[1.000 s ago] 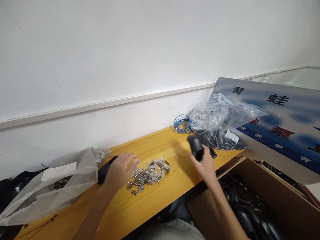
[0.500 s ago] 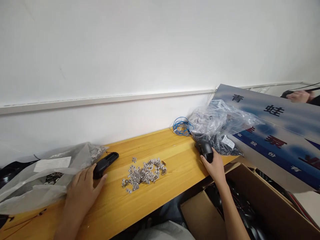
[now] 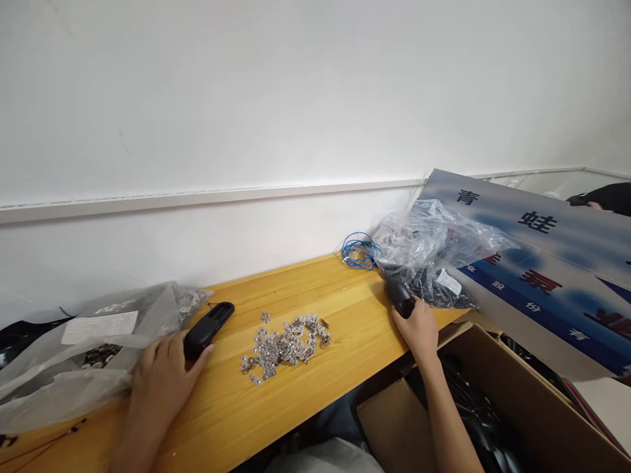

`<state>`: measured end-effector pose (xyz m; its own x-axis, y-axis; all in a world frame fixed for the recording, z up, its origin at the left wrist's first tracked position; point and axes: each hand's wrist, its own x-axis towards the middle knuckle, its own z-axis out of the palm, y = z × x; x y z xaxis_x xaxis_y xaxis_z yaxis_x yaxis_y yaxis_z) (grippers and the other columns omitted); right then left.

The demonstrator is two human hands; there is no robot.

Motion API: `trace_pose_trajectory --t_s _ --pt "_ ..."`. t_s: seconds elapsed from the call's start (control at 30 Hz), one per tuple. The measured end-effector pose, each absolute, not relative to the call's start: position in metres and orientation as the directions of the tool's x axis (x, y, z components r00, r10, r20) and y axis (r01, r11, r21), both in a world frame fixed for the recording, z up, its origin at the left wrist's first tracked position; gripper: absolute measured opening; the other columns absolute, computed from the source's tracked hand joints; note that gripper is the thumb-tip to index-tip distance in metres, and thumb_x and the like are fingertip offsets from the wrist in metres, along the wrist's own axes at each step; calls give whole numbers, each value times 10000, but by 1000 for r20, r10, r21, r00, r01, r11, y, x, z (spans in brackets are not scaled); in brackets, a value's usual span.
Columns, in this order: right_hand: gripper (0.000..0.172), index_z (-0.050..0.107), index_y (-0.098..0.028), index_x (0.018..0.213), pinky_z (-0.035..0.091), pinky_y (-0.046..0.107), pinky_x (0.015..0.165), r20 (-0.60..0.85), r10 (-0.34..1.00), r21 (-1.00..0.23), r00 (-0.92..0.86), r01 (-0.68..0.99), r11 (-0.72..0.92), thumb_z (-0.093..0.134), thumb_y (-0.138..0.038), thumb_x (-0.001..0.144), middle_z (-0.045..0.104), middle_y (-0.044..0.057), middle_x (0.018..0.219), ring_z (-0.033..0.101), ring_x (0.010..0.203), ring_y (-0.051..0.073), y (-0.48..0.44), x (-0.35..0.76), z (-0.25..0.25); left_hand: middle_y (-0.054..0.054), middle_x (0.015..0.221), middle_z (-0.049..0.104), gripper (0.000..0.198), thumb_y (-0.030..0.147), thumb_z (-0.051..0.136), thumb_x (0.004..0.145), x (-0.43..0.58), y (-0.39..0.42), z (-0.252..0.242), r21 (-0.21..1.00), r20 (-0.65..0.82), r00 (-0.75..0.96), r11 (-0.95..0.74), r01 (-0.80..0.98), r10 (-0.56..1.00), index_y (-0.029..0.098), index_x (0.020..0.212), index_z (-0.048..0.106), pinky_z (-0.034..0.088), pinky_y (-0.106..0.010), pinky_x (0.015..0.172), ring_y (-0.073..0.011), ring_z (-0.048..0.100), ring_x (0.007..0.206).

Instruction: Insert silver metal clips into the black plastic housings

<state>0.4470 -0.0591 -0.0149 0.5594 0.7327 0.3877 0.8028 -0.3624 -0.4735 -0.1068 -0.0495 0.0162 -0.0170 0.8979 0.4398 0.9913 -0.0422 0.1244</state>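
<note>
My left hand (image 3: pixel 165 374) is closed around the lower end of a black plastic housing (image 3: pixel 210 328) with a long recess in its upper face. The housing lies on the wooden table at the left. At the table's right side, my right hand (image 3: pixel 419 328) grips a black rounded plastic shell (image 3: pixel 398 297), its palm over the near end. Between the hands lies a loose pile of small shiny metal parts (image 3: pixel 286 345); their exact kind is too small to tell.
A translucent bag of parts (image 3: pixel 98 351) lies at the left. Behind my right hand are a clear plastic bag (image 3: pixel 434 236) with black parts and a coil of blue wire (image 3: pixel 359 251). A printed board (image 3: pixel 537 256) leans at the right, above a cardboard box (image 3: pixel 532 387) of black parts.
My right hand has turned the black shell and shifted slightly left with it. My left hand stays on its housing. At the far right, another person's hands have moved mostly out of sight.
</note>
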Motion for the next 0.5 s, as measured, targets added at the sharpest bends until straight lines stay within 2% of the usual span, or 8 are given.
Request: trace_pose_trajectory --t_s 0.1,0.17,0.23,0.33,0.4,0.5 --pt "749 633 -100 1375 538 525 922 347 698 -515 626 750 -416 594 -611 828 715 257 1243 690 1096 426 -62 440 -8 -150 1190 737 489 629 436 900 -107 -50 14 167 460 -32 -51 985 888 252 1146 628 506 -577 1102 -420 612 1236" --pt "727 686 -132 1299 544 493 851 327 689 -590 647 709 -386 636 -656 797 750 224 1152 707 1021 418 -62 433 -2 -136 1169 747 464 622 449 883 -107 -50 13 204 481 -43 -64 977 876 274 1125 638 501 -577 1115 -416 629 1221" --pt "663 741 -156 1126 536 440 749 282 695 -720 662 624 -302 708 -694 742 768 164 964 714 893 387 -59 422 5 -143 1142 756 465 628 460 867 -108 -49 12 234 506 -49 -82 969 861 274 1100 651 503 -590 1108 -427 643 1191" --pt "561 729 -181 886 508 375 635 171 743 -930 648 354 -95 814 -689 664 719 79 755 679 734 308 -48 396 21 -161 1136 765 470 632 466 860 -107 -48 10 257 541 -59 -98 961 839 263 1069 669 507 -601 1103 -439 647 1193" --pt "528 736 -188 883 534 365 665 104 805 -992 585 121 40 866 -640 644 749 78 815 697 784 292 -38 376 34 -170 1163 767 486 627 471 859 -107 -49 9 256 544 -58 -99 962 837 247 1077 682 502 -602 1111 -441 643 1217" --pt "507 781 -205 976 571 366 808 43 884 -979 466 -155 130 927 -549 632 799 99 1018 732 971 293 -24 349 51 -145 1187 772 527 645 464 855 -108 -49 7 241 538 -57 -89 966 841 245 1116 687 495 -599 1120 -432 632 1246"
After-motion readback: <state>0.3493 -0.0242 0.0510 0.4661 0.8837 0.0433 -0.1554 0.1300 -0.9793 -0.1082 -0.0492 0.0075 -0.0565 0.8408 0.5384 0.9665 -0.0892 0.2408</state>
